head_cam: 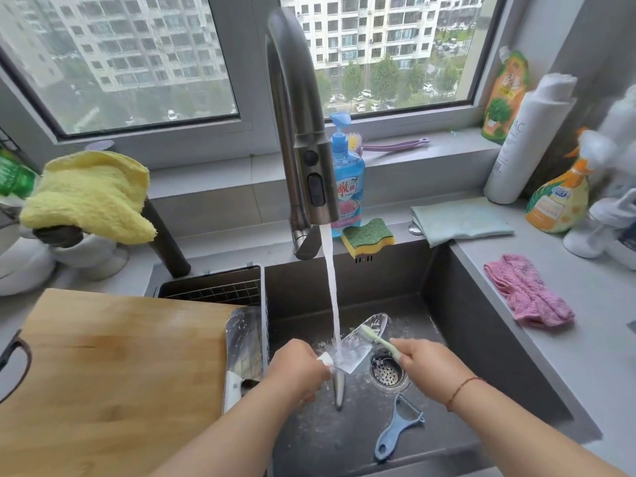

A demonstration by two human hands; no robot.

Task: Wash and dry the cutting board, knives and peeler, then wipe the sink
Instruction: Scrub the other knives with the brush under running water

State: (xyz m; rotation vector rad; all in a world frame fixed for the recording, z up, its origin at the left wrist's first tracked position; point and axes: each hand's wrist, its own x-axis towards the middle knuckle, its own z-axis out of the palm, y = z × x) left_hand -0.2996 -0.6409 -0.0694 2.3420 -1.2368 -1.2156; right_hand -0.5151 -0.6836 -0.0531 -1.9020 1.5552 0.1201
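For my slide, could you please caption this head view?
Left hand holds a knife under the tap stream while the right hand scrubs it with a green brush.

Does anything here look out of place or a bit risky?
Mostly a normal wash-up. One thing stands out: the cleaver lies on the edge of the cutting board, its blade jutting past the board beside the sink. The pink cloth sits crumpled on the counter.
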